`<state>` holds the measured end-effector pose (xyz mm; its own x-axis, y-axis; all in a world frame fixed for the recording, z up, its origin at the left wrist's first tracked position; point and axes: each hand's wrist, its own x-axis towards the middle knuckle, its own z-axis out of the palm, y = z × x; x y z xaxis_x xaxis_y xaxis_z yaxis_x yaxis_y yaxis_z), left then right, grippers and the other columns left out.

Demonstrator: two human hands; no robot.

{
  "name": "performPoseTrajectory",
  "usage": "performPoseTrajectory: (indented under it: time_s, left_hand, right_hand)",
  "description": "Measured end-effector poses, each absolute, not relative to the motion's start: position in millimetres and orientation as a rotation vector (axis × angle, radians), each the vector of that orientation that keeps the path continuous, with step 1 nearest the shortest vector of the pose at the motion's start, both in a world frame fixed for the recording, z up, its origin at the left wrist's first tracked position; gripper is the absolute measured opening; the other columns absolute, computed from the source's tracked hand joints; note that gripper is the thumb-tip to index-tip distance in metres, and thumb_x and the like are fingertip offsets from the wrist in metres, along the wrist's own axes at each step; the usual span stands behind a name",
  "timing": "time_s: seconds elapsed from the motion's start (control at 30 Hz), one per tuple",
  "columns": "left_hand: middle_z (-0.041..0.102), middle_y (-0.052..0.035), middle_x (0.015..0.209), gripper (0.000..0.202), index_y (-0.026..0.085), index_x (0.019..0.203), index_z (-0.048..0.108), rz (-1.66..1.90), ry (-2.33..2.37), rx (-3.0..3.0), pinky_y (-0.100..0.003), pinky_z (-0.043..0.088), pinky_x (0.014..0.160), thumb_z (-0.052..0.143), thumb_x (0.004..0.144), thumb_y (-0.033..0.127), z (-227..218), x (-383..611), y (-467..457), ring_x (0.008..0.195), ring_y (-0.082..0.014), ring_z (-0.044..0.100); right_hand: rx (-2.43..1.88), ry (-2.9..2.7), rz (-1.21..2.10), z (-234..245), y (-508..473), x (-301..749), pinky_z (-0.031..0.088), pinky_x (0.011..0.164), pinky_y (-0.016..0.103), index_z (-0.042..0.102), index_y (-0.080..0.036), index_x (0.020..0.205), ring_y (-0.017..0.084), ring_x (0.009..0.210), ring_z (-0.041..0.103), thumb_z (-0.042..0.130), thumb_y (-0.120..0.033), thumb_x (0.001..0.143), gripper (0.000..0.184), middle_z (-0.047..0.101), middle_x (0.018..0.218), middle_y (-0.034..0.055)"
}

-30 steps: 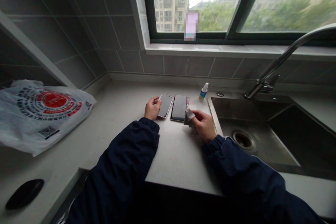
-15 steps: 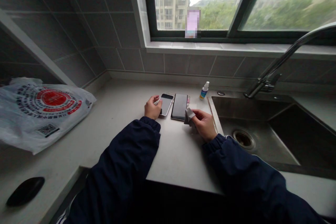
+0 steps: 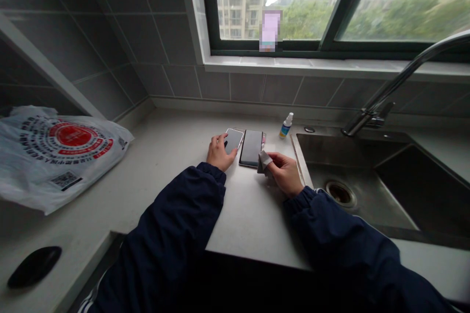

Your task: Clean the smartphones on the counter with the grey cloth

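Note:
My left hand (image 3: 220,153) is at the near end of a smartphone (image 3: 234,140), with the thumb at its right edge and the fingers at its left. The phone's screen faces up and looks pale grey. To its right lies a second, larger phone or small tablet (image 3: 251,146), dark-edged, screen up on the counter. My right hand (image 3: 285,172) pinches a folded grey cloth (image 3: 264,162) beside that device's lower right corner. Something clear and pinkish shows partly behind the larger device; I cannot make out what it is.
A small spray bottle (image 3: 286,125) with a white cap stands near the sink (image 3: 367,181). Over the sink arches a chrome faucet (image 3: 382,93). A white plastic bag (image 3: 73,156) with red print lies left, above a black oval object (image 3: 35,267). The window (image 3: 279,10) is behind.
My left hand has shifted right and turned across the smartphone's near end, its thumb now at the right edge. The smartphone now lies flatter and farther back. My right hand stays with the cloth.

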<state>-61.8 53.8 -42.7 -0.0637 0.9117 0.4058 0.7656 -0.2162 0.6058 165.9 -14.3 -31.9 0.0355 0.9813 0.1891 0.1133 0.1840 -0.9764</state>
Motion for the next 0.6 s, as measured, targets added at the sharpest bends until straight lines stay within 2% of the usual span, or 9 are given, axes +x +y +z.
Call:
performPoseTrajectory:
  time_s: [0.17, 0.33, 0.6]
  left_hand:
    - [0.058, -0.0158, 0.136, 0.063, 0.021, 0.142, 0.056, 1.007, 1.918, 2.060, -0.048, 0.048, 0.112, 0.075, 0.083, 0.035, -42, -60, 52, 0.130, -0.0349, 0.058]
    - [0.058, -0.0171, 0.142, 0.073, 0.017, 0.147, 0.053, 0.907, 1.956, 2.085, -0.049, 0.047, 0.112, 0.076, 0.084, 0.044, -36, -58, 47, 0.131, -0.0367, 0.056]
    - [0.057, -0.0155, 0.144, 0.080, 0.017, 0.152, 0.049, 0.865, 1.994, 2.084, -0.047, 0.046, 0.112, 0.078, 0.082, 0.043, -32, -56, 45, 0.131, -0.0351, 0.055]
  right_hand:
    - [-1.170, -1.347, 0.985, -33, -14, 167, 0.056, 0.059, 0.030, 0.081, -0.018, 0.101, 0.021, 0.067, 0.073, 0.078, -0.065, 0.082, 0.051, 0.080, 0.083, 0.0079]
    - [-1.156, -1.335, 0.993, -31, -15, 167, 0.055, 0.060, 0.030, 0.081, -0.018, 0.100, 0.020, 0.068, 0.073, 0.080, -0.065, 0.080, 0.052, 0.080, 0.084, 0.0075]
    - [-1.180, -1.229, 1.080, -26, -15, 165, 0.054, 0.056, 0.029, 0.081, -0.017, 0.098, 0.021, 0.066, 0.073, 0.084, -0.065, 0.073, 0.053, 0.080, 0.080, 0.0071]
